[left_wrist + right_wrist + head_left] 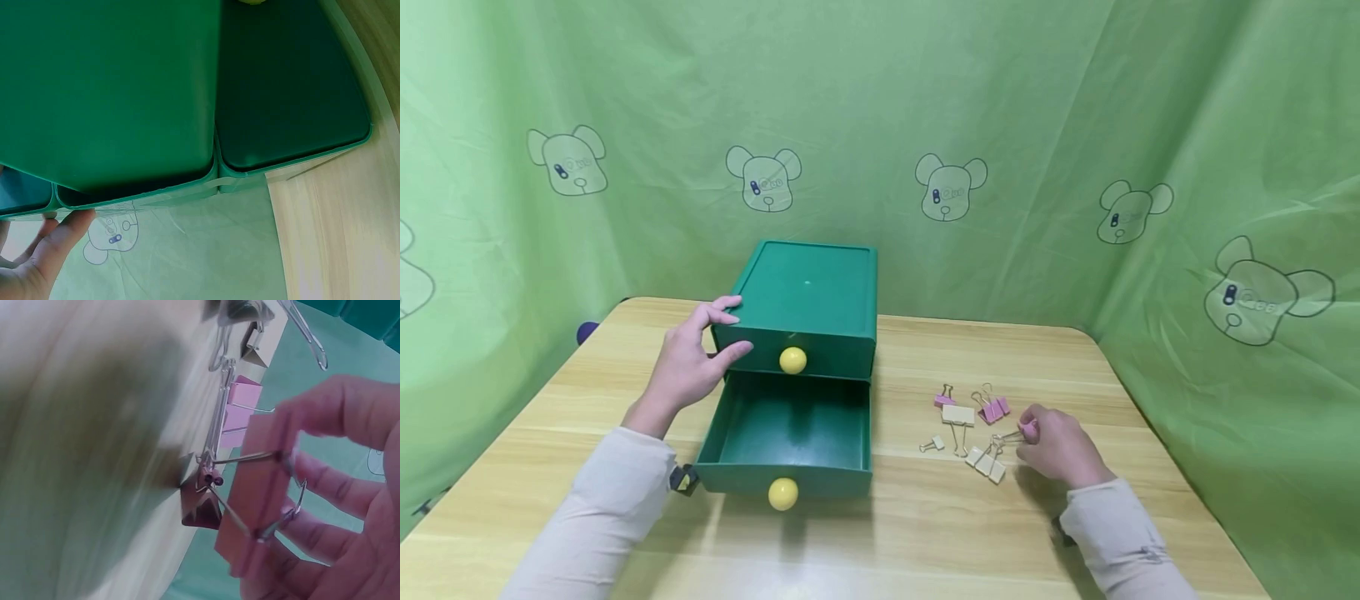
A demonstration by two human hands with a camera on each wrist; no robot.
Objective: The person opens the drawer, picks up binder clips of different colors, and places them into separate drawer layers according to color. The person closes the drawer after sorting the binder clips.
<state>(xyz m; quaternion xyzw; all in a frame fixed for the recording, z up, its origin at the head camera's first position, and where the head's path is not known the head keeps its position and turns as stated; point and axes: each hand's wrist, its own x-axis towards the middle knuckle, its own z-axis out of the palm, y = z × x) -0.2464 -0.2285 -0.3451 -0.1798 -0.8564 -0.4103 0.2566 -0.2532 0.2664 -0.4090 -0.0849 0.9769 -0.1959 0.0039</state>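
1. Right hand: thumb and fingers pinch a pink binder clip, held just above the table, right of the green cabinet.
2. Left hand: thumb and fingers spread apart, touching the cabinet's left front corner beside the upper drawer.
3. Progress, as judged: the lower drawer already stands pulled out, the upper one is closed, and one clip is in hand. The work appears early, since every clip visible lies outside the drawer. Left on the table are two pink clips and three whitish clips, one of them small.
4. Comparison of views: only the head view gives the full layout. The right wrist view adds the held clip's flat face and both wire handles; the left wrist view adds a digit against the cabinet's edge, but no clips.
5. Limitation: with wires overlapping and blurred, whether the held clip touches the nearest whitish clip cannot be told.
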